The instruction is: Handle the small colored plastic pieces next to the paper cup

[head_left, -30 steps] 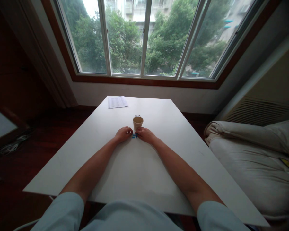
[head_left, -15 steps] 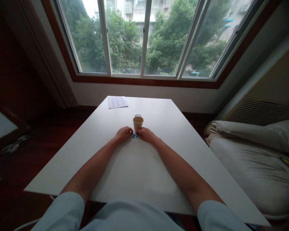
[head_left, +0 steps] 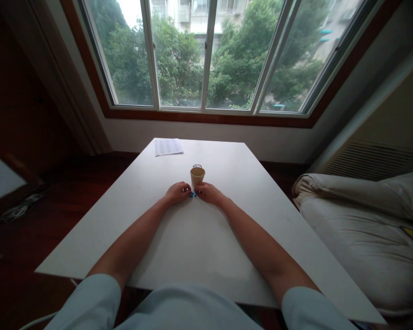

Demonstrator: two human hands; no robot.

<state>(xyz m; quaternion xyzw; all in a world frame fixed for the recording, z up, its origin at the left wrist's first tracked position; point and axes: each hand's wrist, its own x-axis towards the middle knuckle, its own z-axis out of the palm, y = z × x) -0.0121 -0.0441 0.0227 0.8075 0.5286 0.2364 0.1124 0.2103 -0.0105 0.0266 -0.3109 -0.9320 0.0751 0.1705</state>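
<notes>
A tan paper cup [head_left: 197, 175] stands upright near the middle of the white table [head_left: 199, 247], its open mouth facing up. Several small blue pieces [head_left: 193, 195] lie on the tabletop just in front of it, too small to name by kind. My left hand [head_left: 178, 192] is at their left side, its fingers curled and the tips close together by the pieces. From the right, my right hand [head_left: 209, 192] reaches in with fingers pinched, beside the cup's lower front and at the blue pieces. What either set of fingertips grips is too small to make out.
Behind the cup lies a thin dark loop-like item [head_left: 197, 166]. Printed sheets of paper [head_left: 168, 147] rest at the table's far left corner. A sofa with a pale cover [head_left: 347, 220] stands along the right side. Beyond the far edge is a window [head_left: 206, 59].
My left hand has shifted slightly right, closer to the blue pieces, which now sit a little differently. My right hand and the cup stay nearly in place.
</notes>
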